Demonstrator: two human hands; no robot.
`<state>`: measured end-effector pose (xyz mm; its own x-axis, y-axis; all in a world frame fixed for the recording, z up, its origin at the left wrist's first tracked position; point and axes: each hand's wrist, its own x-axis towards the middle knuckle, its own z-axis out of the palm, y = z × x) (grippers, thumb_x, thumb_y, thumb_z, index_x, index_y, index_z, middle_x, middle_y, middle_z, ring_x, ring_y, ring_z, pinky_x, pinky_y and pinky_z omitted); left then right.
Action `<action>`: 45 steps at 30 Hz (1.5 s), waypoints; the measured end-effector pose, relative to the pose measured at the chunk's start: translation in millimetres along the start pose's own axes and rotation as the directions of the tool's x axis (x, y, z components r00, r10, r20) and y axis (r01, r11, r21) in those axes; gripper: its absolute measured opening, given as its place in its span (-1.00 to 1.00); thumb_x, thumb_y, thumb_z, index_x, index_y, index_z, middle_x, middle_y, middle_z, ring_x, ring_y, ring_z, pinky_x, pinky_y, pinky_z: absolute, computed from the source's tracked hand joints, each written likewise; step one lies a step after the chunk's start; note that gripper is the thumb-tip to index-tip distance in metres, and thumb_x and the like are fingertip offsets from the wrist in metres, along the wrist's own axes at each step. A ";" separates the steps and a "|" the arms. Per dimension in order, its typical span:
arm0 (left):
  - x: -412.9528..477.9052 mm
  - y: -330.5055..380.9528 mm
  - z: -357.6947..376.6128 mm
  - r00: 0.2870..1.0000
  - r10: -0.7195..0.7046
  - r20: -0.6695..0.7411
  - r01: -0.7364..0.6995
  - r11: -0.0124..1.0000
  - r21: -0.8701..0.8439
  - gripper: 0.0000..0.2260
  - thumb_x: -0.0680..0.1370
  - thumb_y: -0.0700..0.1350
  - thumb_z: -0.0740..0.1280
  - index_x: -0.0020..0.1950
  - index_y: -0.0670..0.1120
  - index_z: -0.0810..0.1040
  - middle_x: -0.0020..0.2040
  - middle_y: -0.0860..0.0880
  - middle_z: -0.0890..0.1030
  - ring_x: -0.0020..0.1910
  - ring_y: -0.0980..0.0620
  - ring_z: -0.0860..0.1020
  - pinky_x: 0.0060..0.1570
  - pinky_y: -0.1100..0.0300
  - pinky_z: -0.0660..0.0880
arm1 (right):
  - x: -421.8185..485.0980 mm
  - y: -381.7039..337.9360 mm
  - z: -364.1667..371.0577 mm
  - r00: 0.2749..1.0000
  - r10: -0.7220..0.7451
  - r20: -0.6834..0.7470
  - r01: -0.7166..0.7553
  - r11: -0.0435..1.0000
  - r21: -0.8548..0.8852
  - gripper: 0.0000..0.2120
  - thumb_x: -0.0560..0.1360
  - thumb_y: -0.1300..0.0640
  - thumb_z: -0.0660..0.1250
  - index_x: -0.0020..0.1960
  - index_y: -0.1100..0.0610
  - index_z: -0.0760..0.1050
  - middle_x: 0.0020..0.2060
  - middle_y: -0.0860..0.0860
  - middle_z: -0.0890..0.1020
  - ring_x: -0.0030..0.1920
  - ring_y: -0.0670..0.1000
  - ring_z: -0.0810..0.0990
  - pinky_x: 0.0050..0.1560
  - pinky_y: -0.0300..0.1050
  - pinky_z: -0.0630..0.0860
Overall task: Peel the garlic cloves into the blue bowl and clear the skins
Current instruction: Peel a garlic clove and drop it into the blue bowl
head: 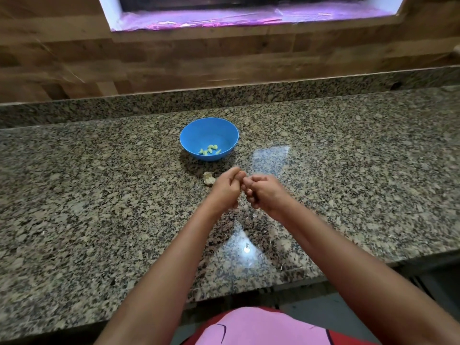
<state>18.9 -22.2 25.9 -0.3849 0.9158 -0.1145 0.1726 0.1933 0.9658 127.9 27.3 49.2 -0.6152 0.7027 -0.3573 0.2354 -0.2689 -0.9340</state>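
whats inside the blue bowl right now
A few pale peeled garlic cloves lie at the bottom of the blue bowl. Its near wall hides part of the floor, so an exact count isn't possible.

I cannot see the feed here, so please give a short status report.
Left hand and right hand fingertips together, grip contents hidden. Round blue plastic bowl holds several pale peeled garlic cloves. Remaining garlic piece beside left hand; nothing in the way.

Only 1 view was given: the head camera sat above the person's chest, looking forward and steeply down across the granite counter (pixel 99 183) toward the wall at 12 o'clock, with both forearms rising from 6 o'clock.
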 end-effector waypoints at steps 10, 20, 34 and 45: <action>-1.1 -6.5 3.5 0.997 -0.079 -0.025 0.081 0.994 0.073 -0.82 0.63 -0.07 0.15 0.15 -0.06 0.48 -0.09 -0.01 0.55 -0.47 0.14 0.36 -0.59 0.29 0.32 | 2.6 5.5 -4.3 0.999 -0.017 0.044 0.024 0.987 -0.161 -0.78 0.60 0.21 0.16 -0.17 0.27 0.44 -0.42 0.07 0.46 -0.48 -0.03 0.43 -0.48 -0.16 0.42; -3.8 -20.8 -1.5 0.989 0.110 -0.095 -0.081 0.959 0.271 -0.74 0.62 -0.06 0.16 -0.28 0.05 0.36 -0.37 0.06 0.47 -0.49 0.12 0.40 -0.49 0.10 0.43 | 1.6 8.3 -6.0 0.993 0.018 0.114 -0.002 0.990 -0.142 -0.79 0.60 0.24 0.12 -0.13 0.28 0.45 -0.38 0.06 0.49 -0.42 -0.04 0.46 -0.38 -0.17 0.47; -5.0 -21.9 4.9 0.978 0.112 -0.174 -0.037 0.923 0.382 -0.77 0.62 -0.09 0.15 -0.21 -0.10 0.44 -0.37 -0.01 0.46 -0.44 0.06 0.41 -0.42 0.16 0.39 | 7.2 32.5 -3.3 0.862 -0.497 0.101 0.328 0.395 -0.858 -0.78 0.56 0.16 0.20 -0.25 0.18 0.34 -0.35 0.01 0.44 -0.36 -0.03 0.38 -0.36 -0.21 0.29; -2.1 -43.4 -9.5 0.972 -0.234 0.014 0.227 0.925 -0.304 -0.80 0.61 -0.10 0.21 -0.11 -0.20 0.49 -0.43 -0.01 0.39 -0.54 0.14 0.38 -0.55 0.28 0.44 | 13.0 29.2 -9.1 0.991 -0.090 -0.096 0.008 0.771 -0.637 -0.85 0.52 0.19 0.29 -0.18 0.21 0.55 -0.32 0.07 0.61 -0.38 -0.07 0.58 -0.41 -0.27 0.51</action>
<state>3.7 -35.8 -13.6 -0.4018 0.8501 -0.3404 -0.2031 0.2798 0.9383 133.6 34.6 17.2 -0.5589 0.7839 -0.2704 0.6558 0.2183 -0.7227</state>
